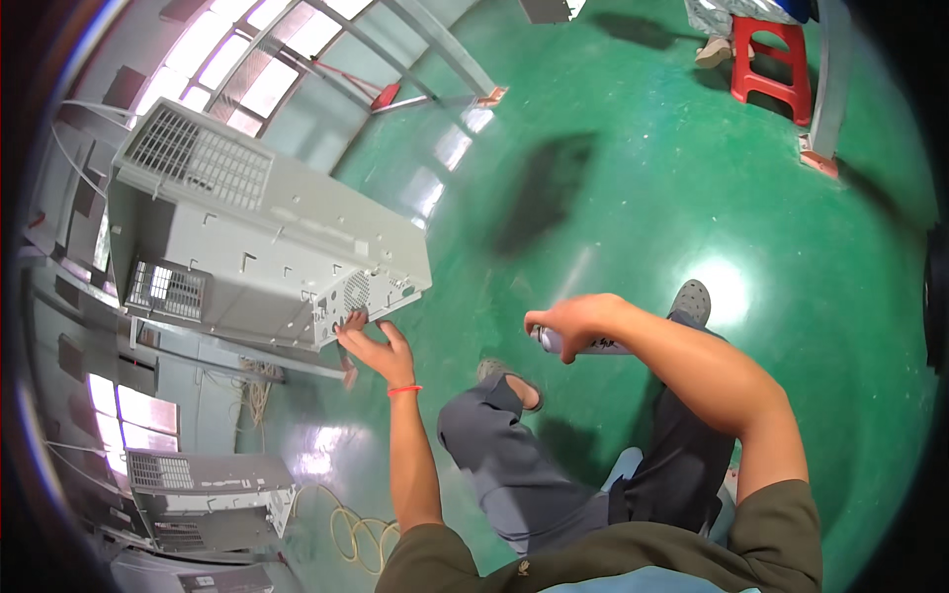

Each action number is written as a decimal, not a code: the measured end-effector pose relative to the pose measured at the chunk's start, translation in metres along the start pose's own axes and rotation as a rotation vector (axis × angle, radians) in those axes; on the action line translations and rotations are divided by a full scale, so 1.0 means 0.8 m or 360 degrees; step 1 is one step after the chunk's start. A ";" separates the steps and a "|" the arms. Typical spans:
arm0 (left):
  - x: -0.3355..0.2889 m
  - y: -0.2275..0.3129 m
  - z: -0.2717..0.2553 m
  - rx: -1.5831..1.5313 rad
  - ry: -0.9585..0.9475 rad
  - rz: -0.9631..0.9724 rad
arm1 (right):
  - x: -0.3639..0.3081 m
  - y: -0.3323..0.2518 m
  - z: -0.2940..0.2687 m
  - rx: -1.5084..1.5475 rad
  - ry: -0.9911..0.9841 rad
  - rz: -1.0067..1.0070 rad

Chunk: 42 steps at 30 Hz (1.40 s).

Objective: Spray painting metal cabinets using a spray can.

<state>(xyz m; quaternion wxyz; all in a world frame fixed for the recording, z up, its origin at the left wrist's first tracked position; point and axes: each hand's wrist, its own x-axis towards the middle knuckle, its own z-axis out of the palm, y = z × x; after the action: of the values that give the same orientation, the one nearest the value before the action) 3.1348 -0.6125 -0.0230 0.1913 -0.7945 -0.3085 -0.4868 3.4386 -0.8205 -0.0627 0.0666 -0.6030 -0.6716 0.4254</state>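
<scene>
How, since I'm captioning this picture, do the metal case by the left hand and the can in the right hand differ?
Size: the case is far larger than the can.
Shape: the case is boxy, with grilles and cut-out holes; the can is rounded.
Contact: the left hand appears to touch the case's end, while the right hand wraps around the can.
Both are pale in colour.
</scene>
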 end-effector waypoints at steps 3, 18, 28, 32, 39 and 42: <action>-0.004 -0.024 -0.018 -0.0063 0.0064 -0.0056 | 0.004 -0.003 -0.001 0.0010 -0.0007 -0.0016; 0.005 -0.091 -0.036 -0.0208 0.0125 -0.0206 | 0.016 -0.007 -0.001 -0.0027 0.0016 -0.0033; -0.007 -0.089 -0.012 -0.0561 0.0161 -0.0255 | 0.020 0.001 -0.009 -0.0016 -0.0014 0.0031; -0.018 -0.100 -0.008 -0.0642 0.0182 -0.0424 | 0.018 -0.001 -0.016 -0.0043 -0.0012 -0.0010; -0.005 -0.049 -0.004 -0.0251 0.0058 -0.0027 | 0.017 -0.007 -0.016 -0.0015 -0.0016 0.0038; 0.003 -0.035 0.002 -0.0072 -0.0095 0.0040 | 0.022 -0.012 -0.014 0.0040 -0.0013 -0.0060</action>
<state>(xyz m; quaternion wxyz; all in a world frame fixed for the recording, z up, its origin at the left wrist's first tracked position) 3.1175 -0.5903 -0.0217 0.1703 -0.8166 -0.2930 -0.4673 3.4332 -0.7993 -0.0568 0.0794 -0.5875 -0.6778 0.4349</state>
